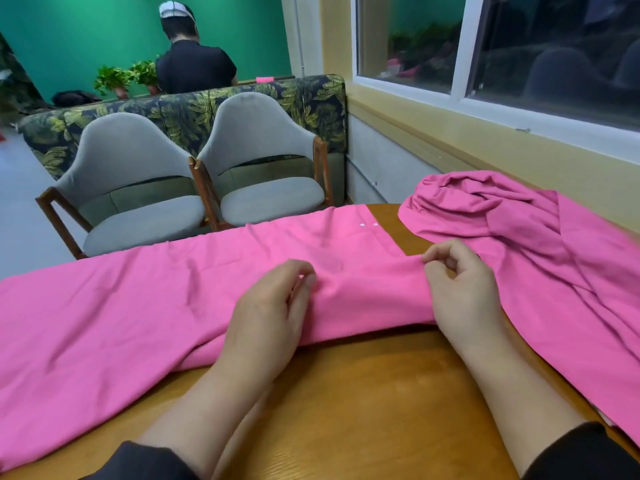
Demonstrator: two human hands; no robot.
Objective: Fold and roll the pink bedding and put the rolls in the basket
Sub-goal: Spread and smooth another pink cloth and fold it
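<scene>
Wearer's body, as seen from the head view: two forearms, bare from wrist to well up the arm. Left hand (266, 306) and right hand (460, 289) both bare: no gloves, rings, watch or bands visible. Dark sleeves, black or near-black, pushed up on both arms. Left sleeve (138, 460) shows a soft, matte, slightly bunched cuff edge; right sleeve (585, 452) looks alike, thick knit or fleece. No markings or logos visible on either sleeve

pink bedding (145, 306) under the fingertips (306, 277), orange-brown wood table (363, 393) nearer than them, beyond them grey chairs (138, 188), dark sofa (194, 109) with yellow-green leaf print, green wall (86, 36).
</scene>
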